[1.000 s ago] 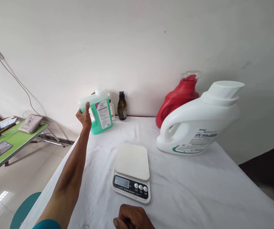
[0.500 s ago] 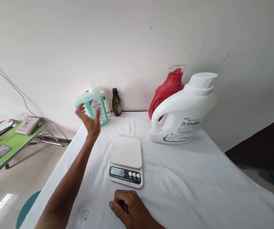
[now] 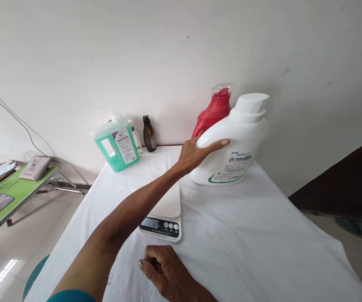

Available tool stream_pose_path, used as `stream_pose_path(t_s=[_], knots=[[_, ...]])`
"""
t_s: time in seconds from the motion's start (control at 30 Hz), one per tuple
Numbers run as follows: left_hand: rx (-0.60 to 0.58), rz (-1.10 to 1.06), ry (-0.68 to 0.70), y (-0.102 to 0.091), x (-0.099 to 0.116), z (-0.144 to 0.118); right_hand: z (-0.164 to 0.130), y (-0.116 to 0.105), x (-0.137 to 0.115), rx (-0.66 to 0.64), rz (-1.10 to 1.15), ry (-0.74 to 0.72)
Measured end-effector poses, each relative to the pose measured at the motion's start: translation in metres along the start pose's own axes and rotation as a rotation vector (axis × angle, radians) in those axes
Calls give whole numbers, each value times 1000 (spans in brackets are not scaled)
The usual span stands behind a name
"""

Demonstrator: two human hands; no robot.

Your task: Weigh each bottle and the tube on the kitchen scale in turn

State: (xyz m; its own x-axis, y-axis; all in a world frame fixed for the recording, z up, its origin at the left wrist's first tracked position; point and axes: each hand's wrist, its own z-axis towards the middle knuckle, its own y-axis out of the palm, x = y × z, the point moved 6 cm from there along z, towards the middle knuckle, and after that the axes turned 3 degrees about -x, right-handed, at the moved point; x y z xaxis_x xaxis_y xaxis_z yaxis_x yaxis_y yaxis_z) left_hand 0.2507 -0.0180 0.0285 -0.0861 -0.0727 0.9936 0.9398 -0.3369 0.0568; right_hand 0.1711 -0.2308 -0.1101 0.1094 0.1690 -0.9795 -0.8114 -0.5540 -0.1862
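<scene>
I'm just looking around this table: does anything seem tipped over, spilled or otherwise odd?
Nothing stands out. The white plastic detergent jug, red jug and green liquid bottle all stand upright and capped, with no spill on the white tablecloth. The left hand rests on the white jug.

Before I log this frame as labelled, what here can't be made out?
Head view only:
- Scale platform: partly hidden by the left forearm.
- White jug handle: covered by the left hand.
- Red jug: mostly behind the white jug.
- Right hand: closed, contents unseen.
</scene>
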Motion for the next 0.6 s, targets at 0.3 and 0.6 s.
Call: stream_pose_path(t_s=[0.3, 0.6], knots=[[101, -81, -3, 20, 0, -11, -2, 1, -1, -19, 20, 40], [169, -23, 166, -26, 57, -40, -1, 0, 1, -12, 49, 20]])
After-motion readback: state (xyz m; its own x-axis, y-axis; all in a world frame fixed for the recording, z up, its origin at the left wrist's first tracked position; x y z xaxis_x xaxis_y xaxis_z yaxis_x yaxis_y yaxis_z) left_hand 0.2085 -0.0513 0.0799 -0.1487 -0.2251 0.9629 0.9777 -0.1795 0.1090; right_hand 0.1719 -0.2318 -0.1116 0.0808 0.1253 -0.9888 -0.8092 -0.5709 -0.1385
